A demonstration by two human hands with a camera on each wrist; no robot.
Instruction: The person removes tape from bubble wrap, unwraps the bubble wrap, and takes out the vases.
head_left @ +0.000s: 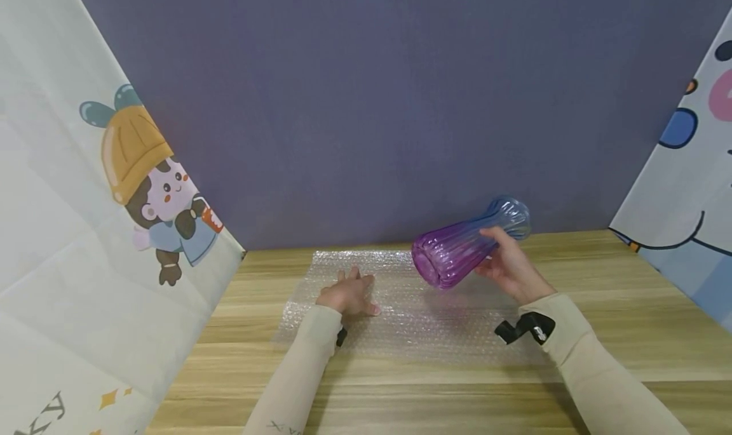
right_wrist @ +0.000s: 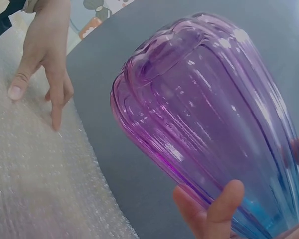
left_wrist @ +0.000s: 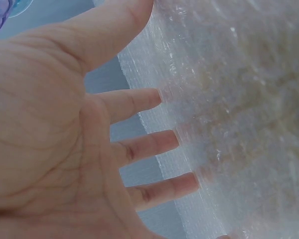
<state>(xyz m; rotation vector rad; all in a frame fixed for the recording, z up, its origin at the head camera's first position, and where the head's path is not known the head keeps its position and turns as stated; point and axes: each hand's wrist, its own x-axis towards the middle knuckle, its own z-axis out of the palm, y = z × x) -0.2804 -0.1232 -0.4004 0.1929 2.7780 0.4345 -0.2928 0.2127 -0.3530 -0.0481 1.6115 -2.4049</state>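
Observation:
A ribbed glass vase (head_left: 457,247), purple at its base and blue toward its flared mouth, is tilted on its side above the table. My right hand (head_left: 509,267) grips it near the neck, thumb on top and fingers beneath. In the right wrist view the vase (right_wrist: 199,114) fills the middle, its purple base toward the upper left. Under it lies a sheet of clear bubble wrap (head_left: 400,327), spread flat. My left hand (head_left: 349,293) rests on the left part of the sheet with fingers spread; in the left wrist view its fingertips touch the bubble wrap (left_wrist: 239,124).
The wood-grain table (head_left: 229,371) runs back to a plain dark wall (head_left: 366,105). White printed sheets hang at the left (head_left: 57,200) and right (head_left: 675,187) edges. Each wrist carries a black strap (head_left: 532,327).

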